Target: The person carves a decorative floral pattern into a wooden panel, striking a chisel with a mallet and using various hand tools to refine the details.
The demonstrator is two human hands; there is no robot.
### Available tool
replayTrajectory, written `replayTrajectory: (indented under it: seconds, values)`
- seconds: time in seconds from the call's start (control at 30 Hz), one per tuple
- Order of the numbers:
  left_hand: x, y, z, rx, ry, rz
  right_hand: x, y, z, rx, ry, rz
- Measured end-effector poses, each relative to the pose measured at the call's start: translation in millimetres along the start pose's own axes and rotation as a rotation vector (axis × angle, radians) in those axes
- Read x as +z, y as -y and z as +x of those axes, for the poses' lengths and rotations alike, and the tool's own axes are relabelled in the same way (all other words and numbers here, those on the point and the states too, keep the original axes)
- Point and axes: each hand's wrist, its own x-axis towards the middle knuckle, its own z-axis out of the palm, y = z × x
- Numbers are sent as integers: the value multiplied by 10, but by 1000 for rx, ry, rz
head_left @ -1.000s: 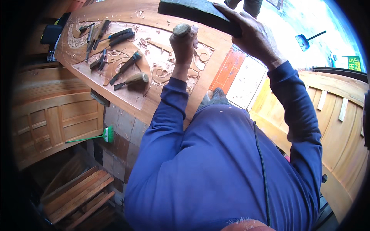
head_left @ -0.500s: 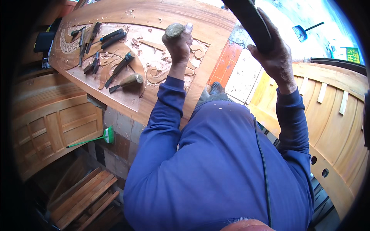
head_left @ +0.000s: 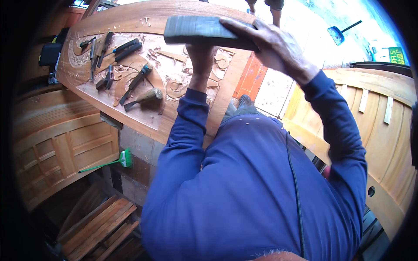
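Observation:
My left hand (head_left: 201,61) is closed over the carved wooden panel (head_left: 175,85), upright around a carving chisel. The block above hides the handle's top, and I cannot see the blade. In my right hand (head_left: 278,47) is a dark, rectangular wooden mallet (head_left: 196,31), held level right over the left fist; whether it touches the handle I cannot tell. Scrolls and shavings cover the panel's sunken part. Left of my left hand lie a chisel with a thick wooden handle (head_left: 150,96), a dark-handled chisel (head_left: 138,81) and several more carving tools (head_left: 103,50).
A paneled wooden door (head_left: 74,145) leans at the left, near a green broom (head_left: 125,158). Wooden slats (head_left: 98,226) lie lower left. Another large wooden panel (head_left: 370,126) stands at my right. Another person's legs (head_left: 276,13) show at the top.
My right hand has swung the mallet down and left, from the upper right to over my left fist. The chisel handle's top, seen before, is now covered. Another person's legs have appeared.

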Motion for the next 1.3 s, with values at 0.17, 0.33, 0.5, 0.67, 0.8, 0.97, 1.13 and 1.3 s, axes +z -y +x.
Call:
replayTrajectory:
  seconds: [0.17,0.33,0.5,0.67,0.8,0.97,1.13,1.3]
  values:
    - [154,-264,-24,-132,0,125,-144,-56,7,147,-63,26]
    - [-95,-186,-178,56,-268,-333,-196,-12,-385,261,-155,206]
    - [166,-191,-42,2,-237,-185,-202,83,-809,626,-114,459]
    - [204,-163,-8,-18,-95,-155,-288,106,-937,559,-285,400]
    - [129,-134,44,-35,-62,-235,-452,77,-947,599,-277,431]
    - [129,-136,23,-58,108,-182,-655,17,-793,709,-379,183]
    - [126,-146,60,-36,64,-252,-1171,-118,-478,673,-761,413]
    - [198,-178,23,-74,46,-139,-1309,-140,-267,266,-607,-408]
